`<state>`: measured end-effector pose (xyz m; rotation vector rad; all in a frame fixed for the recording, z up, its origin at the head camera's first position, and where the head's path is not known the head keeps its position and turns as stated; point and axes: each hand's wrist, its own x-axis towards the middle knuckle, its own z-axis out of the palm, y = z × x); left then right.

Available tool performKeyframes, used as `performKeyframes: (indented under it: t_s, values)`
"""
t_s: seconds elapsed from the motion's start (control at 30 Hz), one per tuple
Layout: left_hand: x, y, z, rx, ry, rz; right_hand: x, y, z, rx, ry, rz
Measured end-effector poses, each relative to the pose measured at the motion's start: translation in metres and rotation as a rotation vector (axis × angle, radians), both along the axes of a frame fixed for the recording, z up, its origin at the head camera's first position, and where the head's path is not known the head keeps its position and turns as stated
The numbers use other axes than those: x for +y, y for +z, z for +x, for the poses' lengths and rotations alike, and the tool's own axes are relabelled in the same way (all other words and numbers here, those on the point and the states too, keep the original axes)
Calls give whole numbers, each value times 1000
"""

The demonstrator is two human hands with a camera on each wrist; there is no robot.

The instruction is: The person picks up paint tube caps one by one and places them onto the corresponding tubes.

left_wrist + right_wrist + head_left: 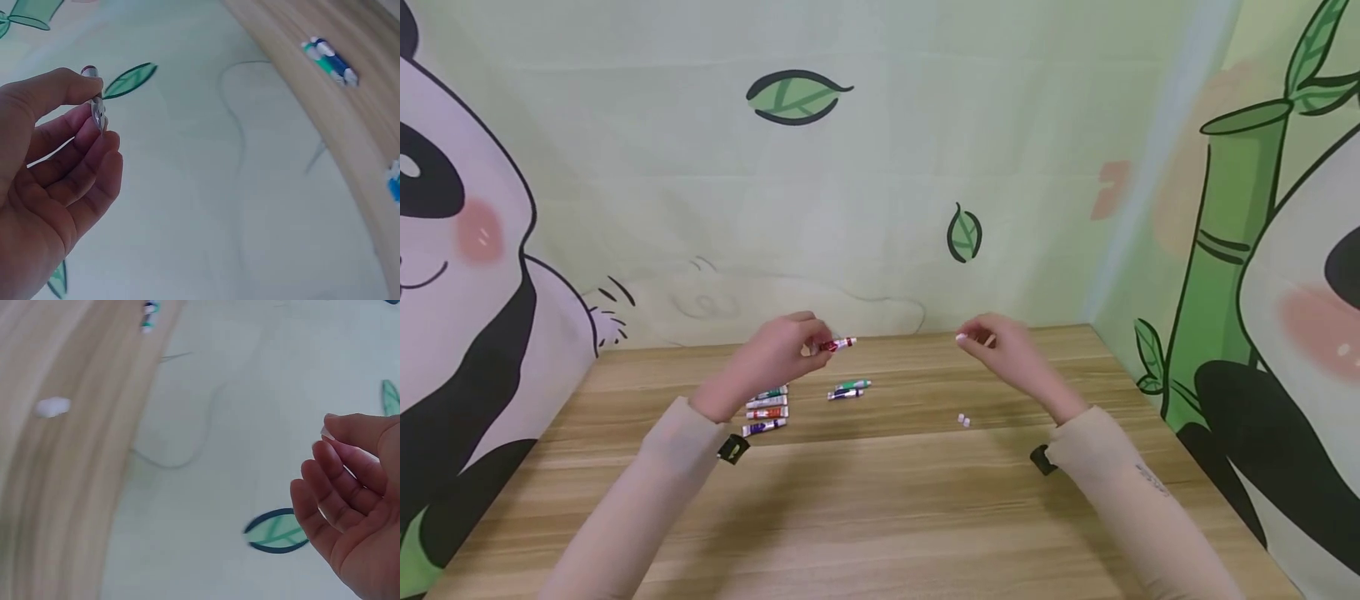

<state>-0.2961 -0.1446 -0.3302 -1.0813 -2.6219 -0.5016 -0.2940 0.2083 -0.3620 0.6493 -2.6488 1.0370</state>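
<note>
In the head view my left hand (790,350) is raised over the back of the table, pinching a small red-banded paint tube (842,343) between thumb and fingers. The tube's silvery body (97,109) shows in the left wrist view, its other end pointing up past the thumb. Opposite it, my right hand (1003,346) pinches a tiny white cap (961,337) at the fingertips. Only a sliver of that cap (325,432) peeks out in the right wrist view. Below and between the hands lie a green tube (853,384) and a dark blue tube (846,395), side by side.
Several more paint tubes lie in a row on the wooden table (880,517), among them an orange one (767,412) and a purple one (764,427), partly behind the left wrist. Small white caps (964,421) sit in a cluster at right. A panda-print cloth (880,183) hangs behind.
</note>
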Motion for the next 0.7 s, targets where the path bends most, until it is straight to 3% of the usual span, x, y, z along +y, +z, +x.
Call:
performKeyframes:
  t_s: [0.23, 0.53, 0.7]
  values:
    - [5, 18, 16, 35, -24, 2, -7, 17, 16, 68, -12, -99]
    - [28, 23, 32, 53, -58, 0, -31, 16, 31, 91, 45, -233]
    - [37, 26, 40, 101, -100, 10, -41, 16, 40, 55, 60, -281]
